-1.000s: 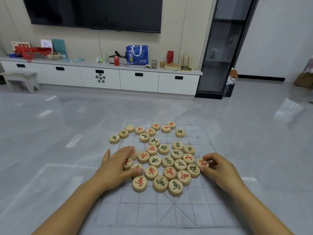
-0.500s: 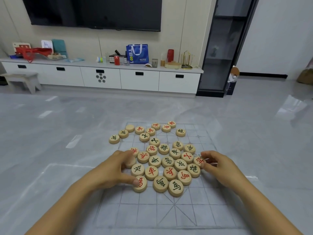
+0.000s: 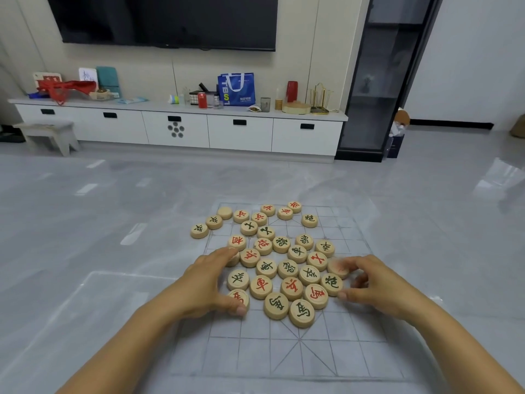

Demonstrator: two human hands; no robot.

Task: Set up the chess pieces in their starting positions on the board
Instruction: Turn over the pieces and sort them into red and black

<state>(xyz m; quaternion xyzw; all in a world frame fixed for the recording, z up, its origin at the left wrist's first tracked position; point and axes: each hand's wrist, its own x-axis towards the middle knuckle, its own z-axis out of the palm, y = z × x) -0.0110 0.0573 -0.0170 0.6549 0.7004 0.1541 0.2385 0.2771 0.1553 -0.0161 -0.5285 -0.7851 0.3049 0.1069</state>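
A thin gridded chess board (image 3: 298,354) lies on the grey floor. Several round wooden pieces with red or dark characters are clustered on its middle (image 3: 287,268) and far part (image 3: 265,217). My left hand (image 3: 207,282) rests at the cluster's left side, its thumb on a red piece (image 3: 238,297) and its index fingertip on another piece (image 3: 233,259). My right hand (image 3: 377,282) is at the cluster's right side. Its curled fingers grip a blurred red piece (image 3: 337,268), and its thumb lies just below a dark-lettered piece (image 3: 331,282).
Two pieces (image 3: 199,231) lie off the board's far left edge. The near rows of the board hold no pieces. A long white cabinet (image 3: 176,129) with bags and bottles stands far back, a small stool (image 3: 48,135) at left and a dark glass cabinet (image 3: 377,81) at right.
My left hand slid back toward me, uncovering pieces, and its thumb came down onto the lower-left red piece. My right hand's red piece shifted a little and now looks blurred.
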